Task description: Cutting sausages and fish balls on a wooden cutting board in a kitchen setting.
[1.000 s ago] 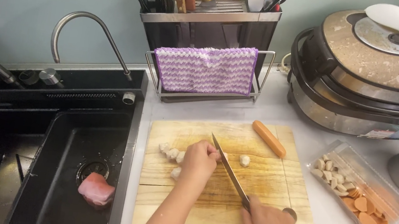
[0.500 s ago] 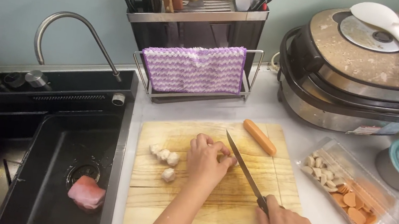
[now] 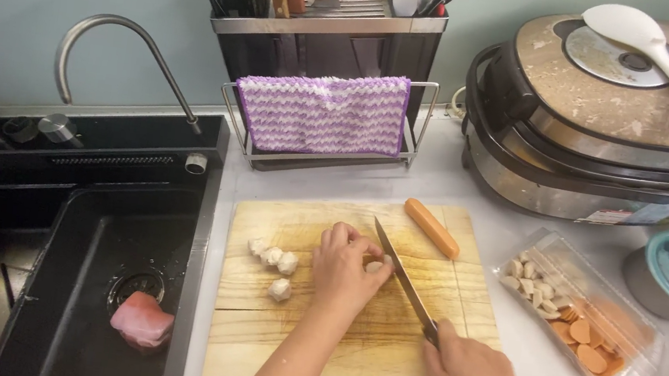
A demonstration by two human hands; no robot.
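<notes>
Pale ball (image 3: 376,266) under knife blade (image 3: 402,278)
</notes>
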